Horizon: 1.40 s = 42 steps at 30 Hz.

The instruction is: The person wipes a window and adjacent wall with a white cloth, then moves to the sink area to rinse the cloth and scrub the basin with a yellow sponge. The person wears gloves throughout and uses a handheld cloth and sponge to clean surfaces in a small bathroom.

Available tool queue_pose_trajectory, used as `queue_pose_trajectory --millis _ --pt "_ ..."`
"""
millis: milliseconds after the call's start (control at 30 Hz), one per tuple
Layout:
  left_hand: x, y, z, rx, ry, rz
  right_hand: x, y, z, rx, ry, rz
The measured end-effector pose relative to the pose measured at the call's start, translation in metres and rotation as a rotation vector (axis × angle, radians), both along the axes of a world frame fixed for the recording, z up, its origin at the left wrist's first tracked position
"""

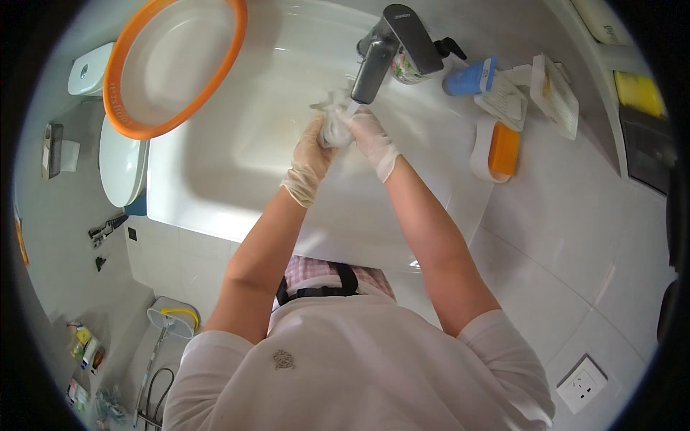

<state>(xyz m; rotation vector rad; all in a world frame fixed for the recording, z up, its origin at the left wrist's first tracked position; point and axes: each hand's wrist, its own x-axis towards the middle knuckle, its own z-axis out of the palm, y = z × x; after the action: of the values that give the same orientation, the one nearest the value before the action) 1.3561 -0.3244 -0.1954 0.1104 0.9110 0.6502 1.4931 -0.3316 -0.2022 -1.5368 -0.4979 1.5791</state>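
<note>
Both hands wear thin, pale translucent gloves and meet under the dark grey faucet (pixel 372 70), over the white sink basin (pixel 215 161). Bunched white wet cloth (pixel 338 129) lies between them. My left hand (pixel 312 156) grips the cloth from its left side. On the other side, my right hand (pixel 372 137) holds its upper right part, close below the spout. A thin stream of water (pixel 353 108) runs from the spout onto the cloth and the right fingers. Parts of the fingers are hidden by the cloth.
An orange-rimmed basin (pixel 215 91) rests at the sink's upper left. Behind the faucet stands a pump bottle (pixel 409 70). Rightward are a blue tube (pixel 469 78), white soap dishes (pixel 501 102) and an orange soap bar (pixel 504 150) in a holder. A toilet (pixel 121 167) is at left.
</note>
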Motion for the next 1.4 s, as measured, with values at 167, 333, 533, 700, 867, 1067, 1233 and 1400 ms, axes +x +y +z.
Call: queue_pose_trajectory --millis 167,333,533,700,867,1067,1233,1400 --pt "0.015 0.013 -0.002 -0.142 0.294 0.079 -0.030 0.004 0.007 0.159 -0.379 -0.093" --pt "0.035 0.023 -0.034 -0.123 -0.211 0.213 -0.035 -0.010 0.040 0.167 -0.526 0.061" --pt "0.068 0.027 -0.060 -0.062 -0.175 0.144 -0.018 0.002 0.049 -0.172 -0.618 0.032" --pt "0.009 0.053 -0.065 0.394 0.487 -0.085 -0.033 -0.002 -0.004 0.065 -0.416 -0.055" --pt "-0.072 0.126 -0.083 0.894 0.808 0.174 -0.078 0.009 0.009 0.078 -0.349 0.033" --pt "-0.048 0.104 -0.113 1.512 1.639 -0.634 -0.058 -0.039 -0.049 -0.091 -0.439 0.202" --pt "-0.020 0.047 -0.115 1.383 0.807 -0.768 -0.039 -0.077 -0.049 -0.217 -0.252 0.009" --pt "0.014 -0.028 -0.053 0.486 -0.036 -0.394 -0.031 -0.091 -0.047 0.216 -0.275 -0.446"
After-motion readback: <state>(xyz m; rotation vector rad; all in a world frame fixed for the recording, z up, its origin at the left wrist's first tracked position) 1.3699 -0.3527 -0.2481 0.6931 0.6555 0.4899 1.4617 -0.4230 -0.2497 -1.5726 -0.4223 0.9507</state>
